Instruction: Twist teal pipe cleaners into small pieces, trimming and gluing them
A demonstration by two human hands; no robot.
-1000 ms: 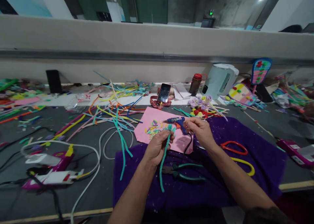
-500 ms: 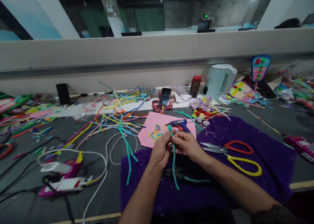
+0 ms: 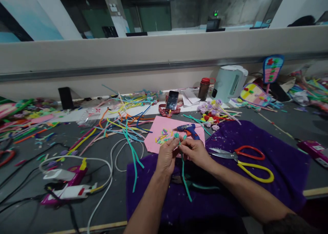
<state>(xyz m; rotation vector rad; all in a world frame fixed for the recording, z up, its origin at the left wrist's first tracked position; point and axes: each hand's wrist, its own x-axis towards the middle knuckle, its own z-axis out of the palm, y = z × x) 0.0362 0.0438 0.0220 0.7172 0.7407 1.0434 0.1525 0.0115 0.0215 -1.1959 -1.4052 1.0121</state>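
Observation:
A teal pipe cleaner [image 3: 185, 182] is pinched between both hands, its looped top showing above the fingertips and a long tail hanging down. My left hand [image 3: 166, 155] closes thumb and finger on it from the left. From the right, my right hand [image 3: 194, 152] grips it too, the fingertips of both hands nearly touching. Just behind the hands, a blue glue gun [image 3: 188, 128] rests on a pink sheet [image 3: 152, 141] beside small cut pieces [image 3: 164, 136]. Below, pliers [image 3: 200, 186] with teal handles lie on the purple cloth [image 3: 153, 196], partly in shadow.
Scissors [image 3: 238, 156] with red and yellow handles lie right on the cloth. Loose pipe cleaners [image 3: 132, 148] spread to the left, near a power strip [image 3: 77, 179] and white cable [image 3: 111, 172]. A phone [image 3: 172, 100], bottle [image 3: 204, 90] and kettle [image 3: 229, 85] stand at the back.
The loop at the top of the teal pipe cleaner has changed shape, with a bit now sticking out to the right. Its hanging tail has swung slightly right.

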